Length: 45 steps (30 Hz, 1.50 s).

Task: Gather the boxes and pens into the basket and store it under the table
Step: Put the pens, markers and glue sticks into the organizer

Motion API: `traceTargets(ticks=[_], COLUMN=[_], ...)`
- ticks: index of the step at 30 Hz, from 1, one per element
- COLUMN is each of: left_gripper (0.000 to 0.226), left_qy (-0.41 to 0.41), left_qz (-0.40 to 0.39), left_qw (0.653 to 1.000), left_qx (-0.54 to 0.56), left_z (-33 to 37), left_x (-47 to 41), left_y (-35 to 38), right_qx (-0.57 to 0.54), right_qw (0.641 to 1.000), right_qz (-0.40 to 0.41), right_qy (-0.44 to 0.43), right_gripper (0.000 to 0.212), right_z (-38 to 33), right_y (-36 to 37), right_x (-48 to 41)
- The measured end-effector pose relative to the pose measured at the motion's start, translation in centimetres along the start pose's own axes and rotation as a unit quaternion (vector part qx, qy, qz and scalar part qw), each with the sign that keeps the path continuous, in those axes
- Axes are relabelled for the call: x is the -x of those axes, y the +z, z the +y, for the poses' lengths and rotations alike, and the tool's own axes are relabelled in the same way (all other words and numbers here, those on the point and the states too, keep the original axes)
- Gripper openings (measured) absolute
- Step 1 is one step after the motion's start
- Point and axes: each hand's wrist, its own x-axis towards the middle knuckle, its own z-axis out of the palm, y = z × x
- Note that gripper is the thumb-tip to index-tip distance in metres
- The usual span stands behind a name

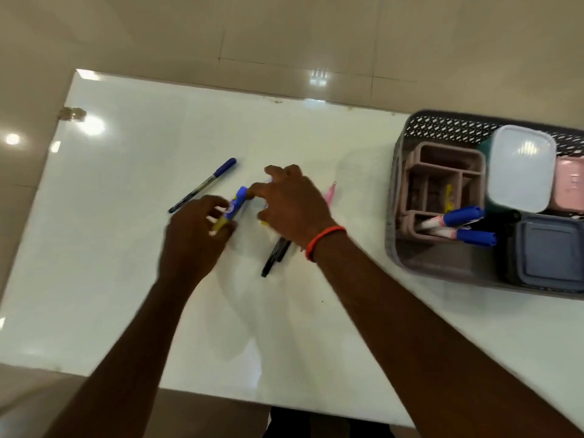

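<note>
My left hand (197, 235) grips a blue and yellow marker (235, 205) at the middle of the white table (110, 279). My right hand (292, 203), with a red band at the wrist, lies over a bunch of pens, its fingertips touching the marker's blue cap. Black pens (275, 254) stick out below its palm and a pink pen (330, 192) shows past it. A blue-capped pen (202, 184) lies loose to the upper left. The grey basket (407, 128) at the right holds boxes and two blue-capped markers (461, 224).
Inside the basket sit a pink divided organiser (439, 181), a white-lidded box (521, 169), a pink box (568, 181) and a dark grey lidded box (550, 251). Beige tiled floor (284, 33) surrounds the table. The table's near edge runs along the bottom.
</note>
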Motion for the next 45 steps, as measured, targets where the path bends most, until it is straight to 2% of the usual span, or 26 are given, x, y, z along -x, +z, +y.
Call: traceTargets(ticks=[3,6,9,10,12,14,16,18,20,22,24,26,29,34,45], left_gripper=[0.027,0.026,0.040,0.046,0.053,0.042,0.030,0.027,0.027,0.026,0.027,0.028,0.027,0.026,0.030], left_qy=[0.014,-0.026,-0.067,-0.068,-0.055,-0.037,-0.013,0.021,0.056,0.076,0.109,0.159,0.183,0.180,0.181], left_qz=[0.052,0.074,0.090,0.099,0.108,0.100,0.094,0.095,0.097,0.081,0.057,0.033,0.000,-0.027,-0.041], left_qw=[0.998,0.989,0.973,0.967,0.956,0.944,0.929,0.913,0.905,0.912,0.928,0.940,0.943,0.947,0.954], left_qx=[0.045,0.123,0.203,0.224,0.266,0.313,0.358,0.396,0.409,0.395,0.351,0.299,0.277,0.266,0.236], left_z=[-0.8,-1.1,-0.2,0.5,2.7,5.8,9.3,12.9,16.2,19.2,21.5,23.2,24.7,25.1,25.5], left_x=[0.6,1.2,1.5,1.5,1.6,1.7,1.7,1.5,1.2,1.0,0.8,0.7,0.7,1.1,1.3], left_y=[-1.2,-2.1,-2.4,-2.4,-2.4,-2.1,-1.7,-1.1,0.1,1.6,3.3,5.0,7.3,9.7,10.6], right_qx=[-0.013,-0.042,-0.149,-0.210,-0.336,-0.422,-0.467,-0.470,-0.432,-0.336,-0.185,-0.059,-0.052,-0.061,-0.054], right_qw=[1.000,0.999,0.987,0.973,0.923,0.867,0.826,0.813,0.831,0.882,0.944,0.976,0.986,0.991,0.993], right_qz=[-0.018,0.003,0.054,0.089,0.181,0.255,0.304,0.334,0.339,0.310,0.229,0.142,0.084,0.046,0.086], right_qy=[0.010,0.014,0.022,0.027,0.050,0.075,0.086,0.081,0.088,0.115,0.147,0.154,0.135,0.113,0.066], right_gripper=[0.041,0.036,0.054,0.059,0.061,0.056,0.051,0.048,0.045,0.040,0.035,0.031,0.024,0.021,0.028], right_z=[0.0,-0.1,-0.5,-0.6,-0.7,-0.2,1.3,3.7,6.7,9.7,12.6,14.7,16.4,18.0,18.0], right_y=[-0.2,0.0,-1.1,-2.1,-4.8,-8.2,-11.7,-15.1,-17.9,-19.8,-20.7,-20.9,-20.6,-18.4,-17.0], right_x=[0.4,1.0,1.8,2.3,3.9,6.1,8.8,11.3,13.5,14.9,15.5,15.6,14.9,13.7,13.4])
